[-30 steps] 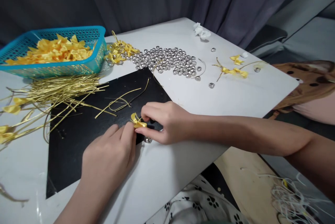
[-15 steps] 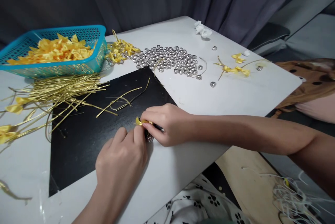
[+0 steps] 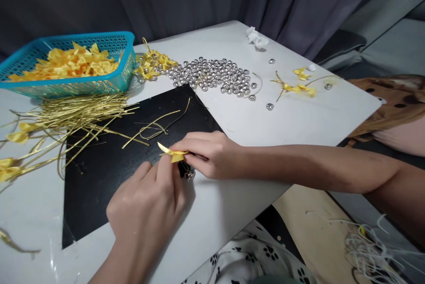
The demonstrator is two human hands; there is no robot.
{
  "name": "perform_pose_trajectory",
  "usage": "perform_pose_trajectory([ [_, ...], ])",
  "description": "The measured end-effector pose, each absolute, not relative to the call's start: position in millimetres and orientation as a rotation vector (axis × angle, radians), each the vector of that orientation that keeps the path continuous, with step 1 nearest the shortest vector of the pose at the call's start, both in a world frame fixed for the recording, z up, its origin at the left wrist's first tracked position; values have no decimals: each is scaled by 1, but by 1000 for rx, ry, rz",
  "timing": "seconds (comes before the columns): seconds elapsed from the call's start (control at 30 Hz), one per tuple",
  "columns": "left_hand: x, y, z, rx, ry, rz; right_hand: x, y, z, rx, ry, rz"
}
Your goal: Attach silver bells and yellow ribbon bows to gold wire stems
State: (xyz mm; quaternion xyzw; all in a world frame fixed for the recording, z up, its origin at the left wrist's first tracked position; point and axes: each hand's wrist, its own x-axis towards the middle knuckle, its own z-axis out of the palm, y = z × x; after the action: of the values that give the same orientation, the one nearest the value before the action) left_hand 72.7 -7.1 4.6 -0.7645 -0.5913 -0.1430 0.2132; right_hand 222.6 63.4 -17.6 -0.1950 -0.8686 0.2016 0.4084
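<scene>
Between my hands is a small yellow ribbon bow [image 3: 177,155], over the lower edge of the black mat [image 3: 96,200]. The fingers of my right hand [image 3: 212,153] pinch it from the right. My left hand [image 3: 149,191] is closed at its left side, with the fingertips mostly hidden behind the knuckles. Just below the bow, a silver heart-shaped bead [image 3: 190,174] hangs or lies by a thin gold strand; I cannot tell which. Loose gold cords [image 3: 156,126] lie on the mat beyond my hands.
A blue basket [image 3: 128,69] of yellow bows stands at the back left, a bundle of gold cords [image 3: 83,111] before it. Silver beads [image 3: 212,73] are heaped at the back. Bows on cords [image 3: 295,88] and crumpled white tissue [image 3: 257,38] lie right on the white table [image 3: 265,142].
My left hand has shifted slightly left and its knuckles have turned. More of the yellow bow now shows between my hands, and the silver bead below is more exposed.
</scene>
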Motion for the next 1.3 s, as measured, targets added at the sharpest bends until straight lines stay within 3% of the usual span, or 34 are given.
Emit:
perform_pose_trajectory([
  [0.23,74,-6,3,-2125,-1638,-398,221,60,-17,-569,-2163,424],
  [0.57,71,3,0,-2312,-1618,-588,221,56,-13,-630,-2484,-57],
  [0.77,71,8,-6,-2434,-1671,-558,218,57,-11,-874,-2505,107],
  [0.97,75,3,-5,-2581,-1719,-638,220,71,-14,-935,-2302,534],
  [1.3,67,-2,-3,-2654,-1773,-602,226,92,-12,-1109,-1986,786],
])
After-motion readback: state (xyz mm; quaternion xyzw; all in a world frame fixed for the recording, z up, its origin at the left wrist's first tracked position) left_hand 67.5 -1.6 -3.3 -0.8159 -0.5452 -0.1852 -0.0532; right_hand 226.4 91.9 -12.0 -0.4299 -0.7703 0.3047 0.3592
